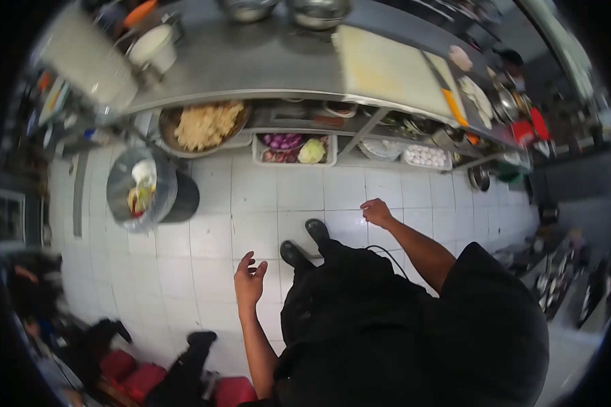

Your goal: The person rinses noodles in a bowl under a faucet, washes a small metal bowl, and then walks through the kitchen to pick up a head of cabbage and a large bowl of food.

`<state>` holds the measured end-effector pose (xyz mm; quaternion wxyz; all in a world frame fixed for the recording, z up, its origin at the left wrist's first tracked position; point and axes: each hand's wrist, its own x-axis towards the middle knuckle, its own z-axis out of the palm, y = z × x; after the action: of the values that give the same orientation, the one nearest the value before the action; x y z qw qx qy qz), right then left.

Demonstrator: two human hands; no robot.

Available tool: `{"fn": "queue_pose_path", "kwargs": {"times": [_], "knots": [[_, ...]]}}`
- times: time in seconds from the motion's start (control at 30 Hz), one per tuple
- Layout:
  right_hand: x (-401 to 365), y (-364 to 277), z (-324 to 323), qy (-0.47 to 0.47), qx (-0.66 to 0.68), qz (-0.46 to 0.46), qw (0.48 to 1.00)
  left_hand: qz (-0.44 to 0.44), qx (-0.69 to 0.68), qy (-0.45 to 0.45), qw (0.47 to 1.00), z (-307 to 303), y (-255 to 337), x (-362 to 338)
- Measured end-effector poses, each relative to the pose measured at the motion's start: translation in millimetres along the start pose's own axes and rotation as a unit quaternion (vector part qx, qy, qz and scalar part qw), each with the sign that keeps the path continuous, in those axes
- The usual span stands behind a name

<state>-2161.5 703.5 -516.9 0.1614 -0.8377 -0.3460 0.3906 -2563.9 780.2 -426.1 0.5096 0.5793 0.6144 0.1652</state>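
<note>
Both hands empty in front of the steel prep counter [251,68], above a white-tiled floor [210,230].
A lined waste bin [142,193] stood at the counter's left end, likely so scraps could drop straight in. The under-shelf kept a pan of fried pieces [207,125] off the floor. The left hand [250,278] hung open with fingers loosely spread. Beyond it sat a crate of red onions and cabbage [295,148]. The right hand [377,211] was loosely curled and pinched nothing I could see. It was nearest the tray of eggs [426,157], yet well apart. A cutting board [387,68] lay on top, and cluttered kitchen benches ran down both sides.
</note>
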Motion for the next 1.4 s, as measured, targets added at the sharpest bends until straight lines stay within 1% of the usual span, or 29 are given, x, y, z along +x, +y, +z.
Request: {"fn": "queue_pose_path", "kwargs": {"times": [0.07,0.1,0.13,0.2,0.27,0.33,0.4,0.47,0.53,0.57,0.6,0.63,0.7,0.77,0.8,0.87,0.9,0.97,1.0,1.03,1.07,1.1,1.13,1.17,1.23,1.27,1.33,1.37,1.4], "knots": [[-10.6,17.1,-14.8,0.058,0.086,0.009,0.995,0.041,0.017,-0.024,0.999,-4.3,15.6,14.2],[-25.9,17.2,-26.8,0.075,0.048,-0.001,0.996,0.067,0.03,-0.037,0.997,-4.7,28.2,22.1],[-35.4,25.8,-33.0,0.097,0.066,0.002,0.993,0.084,0.04,-0.046,0.995,-2.0,40.6,27.5],[-59.5,49.1,-40.4,0.155,-0.054,-0.007,0.986,0.119,0.057,-0.061,0.989,5.5,60.7,35.9],[-66.3,102.7,-30.4,0.14,-0.151,0.013,0.978,0.149,0.066,-0.083,0.983,13.2,78.8,44.2],[-92.2,127.1,-30.0,0.073,-0.273,0.068,0.957,0.174,0.081,-0.1,0.976,25.3,96.8,47.2],[-110.7,164.9,-14.5,0.073,-0.257,0.14,0.954,0.184,0.09,-0.133,0.97,40.1,106.1,50.7],[-131.7,203.8,12.3,0.116,-0.203,0.186,0.954,0.2,0.111,-0.153,0.961,51.2,117.1,46.9],[-156.0,211.9,17.2,0.07,-0.199,0.216,0.953,0.192,0.116,-0.192,0.955,64.9,130.8,41.0],[-158.6,222.6,24.4,0.074,-0.187,0.219,0.955,0.192,0.14,-0.198,0.951,70.3,141.2,35.5],[-161.4,235.0,31.9,0.082,-0.084,0.29,0.95,0.197,0.148,-0.2,0.948,75.0,148.3,34.4],[-163.5,236.3,31.6,0.087,0.019,0.356,0.93,0.201,0.149,-0.202,0.947,80.0,154.5,33.4],[-168.9,238.8,23.3,0.082,0.028,0.357,0.93,0.204,0.15,-0.203,0.946,92.2,166.3,30.0],[-166.7,247.6,9.0,0.075,0.028,0.344,0.936,0.22,0.148,-0.183,0.947,105.4,183.5,31.4],[-153.6,268.4,11.0,0.075,0.028,0.341,0.937,0.221,0.149,-0.18,0.947,113.0,192.2,31.0],[-124.2,307.8,6.4,0.123,0.085,0.336,0.93,0.244,0.138,-0.153,0.948,129.3,210.1,26.7],[-116.3,314.5,-9.3,0.122,0.084,0.334,0.931,0.251,0.13,-0.148,0.948,138.9,222.4,22.2],[-102.0,309.3,-51.0,0.063,-0.085,0.248,0.963,0.259,0.114,-0.143,0.948,159.0,235.8,22.3],[-89.9,319.2,-60.1,0.111,-0.088,0.238,0.961,0.266,0.095,-0.141,0.949,170.4,241.8,20.9],[-79.0,330.0,-70.9,0.134,-0.104,0.21,0.963,0.265,0.087,-0.143,0.95,181.6,254.1,15.1],[-67.8,339.4,-77.5,0.223,0.095,0.222,0.945,0.265,0.089,-0.145,0.949,191.6,262.1,11.2],[-74.5,323.8,-102.6,0.251,0.21,0.242,0.913,0.27,0.083,-0.158,0.946,203.0,270.3,8.6],[-84.2,291.3,-135.3,0.275,0.323,0.258,0.868,0.276,0.077,-0.171,0.943,214.1,278.0,7.4],[-78.2,290.8,-147.7,0.278,0.325,0.259,0.866,0.279,0.077,-0.173,0.941,224.4,285.2,7.3],[-72.8,294.4,-161.9,0.293,0.338,0.213,0.869,0.29,0.079,-0.19,0.935,241.4,296.2,6.7],[-71.0,294.0,-167.2,0.292,0.344,0.218,0.865,0.29,0.086,-0.195,0.933,247.6,301.1,8.6],[-78.4,289.7,-182.9,0.291,0.427,0.143,0.844,0.308,0.083,-0.213,0.924,262.5,310.5,13.9],[-87.1,284.6,-191.7,0.289,0.479,0.147,0.815,0.305,0.09,-0.221,0.922,269.9,317.1,13.5],[-96.2,279.9,-194.1,0.29,0.484,0.157,0.81,0.303,0.086,-0.231,0.921,275.3,325.5,11.1]]}}
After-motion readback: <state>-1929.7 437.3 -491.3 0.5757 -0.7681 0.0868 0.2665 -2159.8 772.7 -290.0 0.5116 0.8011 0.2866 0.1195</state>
